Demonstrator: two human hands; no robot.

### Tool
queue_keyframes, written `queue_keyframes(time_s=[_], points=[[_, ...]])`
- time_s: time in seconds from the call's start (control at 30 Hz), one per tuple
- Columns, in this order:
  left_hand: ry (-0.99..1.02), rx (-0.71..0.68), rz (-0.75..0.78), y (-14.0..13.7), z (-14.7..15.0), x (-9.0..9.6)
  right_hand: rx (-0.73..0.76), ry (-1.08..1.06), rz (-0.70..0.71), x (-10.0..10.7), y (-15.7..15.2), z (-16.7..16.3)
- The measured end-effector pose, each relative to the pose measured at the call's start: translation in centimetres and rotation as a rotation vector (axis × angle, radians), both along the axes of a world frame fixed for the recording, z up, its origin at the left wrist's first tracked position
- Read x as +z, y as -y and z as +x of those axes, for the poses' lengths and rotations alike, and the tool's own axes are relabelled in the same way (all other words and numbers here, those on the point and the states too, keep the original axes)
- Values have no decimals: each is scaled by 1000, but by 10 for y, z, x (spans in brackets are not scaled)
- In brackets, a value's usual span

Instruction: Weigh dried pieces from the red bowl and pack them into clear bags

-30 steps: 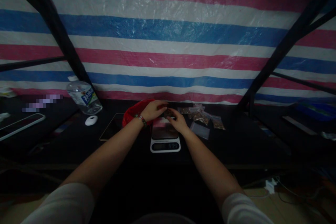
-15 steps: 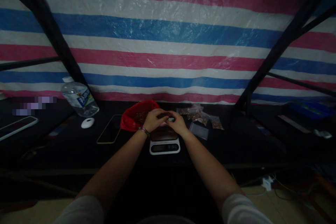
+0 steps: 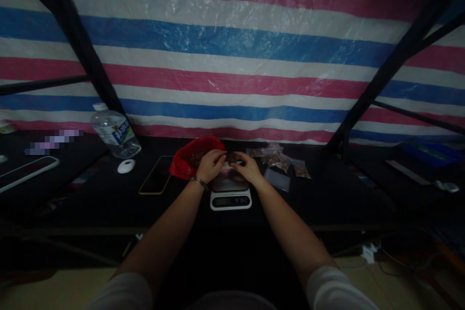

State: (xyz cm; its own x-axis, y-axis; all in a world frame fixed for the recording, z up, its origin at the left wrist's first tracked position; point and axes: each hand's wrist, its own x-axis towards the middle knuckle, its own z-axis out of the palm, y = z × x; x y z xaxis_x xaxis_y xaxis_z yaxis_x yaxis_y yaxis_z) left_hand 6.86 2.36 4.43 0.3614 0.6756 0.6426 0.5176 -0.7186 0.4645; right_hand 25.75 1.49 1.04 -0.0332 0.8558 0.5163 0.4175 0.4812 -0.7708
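My left hand [image 3: 211, 164] and my right hand [image 3: 249, 168] are curled, facing each other above a white digital scale [image 3: 231, 201] with a shiny brownish plate. Between my fingertips is a small dark brown mass [image 3: 232, 157] with a pale glint at its right; dim light keeps me from telling what it is. Both hands' fingers are closed at its sides. Left of my left hand lies an open red plastic bag [image 3: 181, 162] with brown bits inside. To the right rest several small clear zip bags [image 3: 278, 162] of brown bits, and a flat zip bag [image 3: 277, 179].
A phone [image 3: 156, 175], a white computer mouse [image 3: 126, 166] and a clear plastic bottle [image 3: 115, 133] stand left on the black table [image 3: 327, 203]. Another phone [image 3: 29, 174] lies farther left. Black metal posts rise either side of the striped sheet [image 3: 232, 77]. A blue tray [image 3: 432, 152] sits far right.
My hands have drawn slightly apart, so the dark brown mass and more of the scale's plate show between them. The whole view has shifted a little.
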Motion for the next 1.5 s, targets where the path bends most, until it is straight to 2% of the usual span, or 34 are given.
queue_keyframes(time_s=[0.23, 0.47, 0.6, 0.7, 0.83, 1.0, 1.17, 1.27, 1.5], points=[[-52, 225, 29, -5, -19, 2, 32, 25, -50, 2, 0, 6], [-259, 456, -225, -24, -47, 3, 93, 37, -73, 7, 6, 3], [-444, 414, -310, -39, -49, 6, 64, 101, -22, 10, 7, 4], [-570, 321, -380, -53, -49, 8, 50, 130, -1, 12, 8, 6], [-651, 206, -467, -65, -53, 3, 105, 198, -9, 11, 7, 7], [-532, 286, -385, -66, -61, -11, 102, 185, -25, 6, 1, 16], [-483, 336, -334, -63, -67, -17, -78, -23, 6, -2, -13, 26], [-527, 330, -338, -60, -67, -17, -144, -43, 4, -5, -16, 26], [-540, 292, -337, -57, -66, -15, 93, 124, -9, 3, 1, 16]])
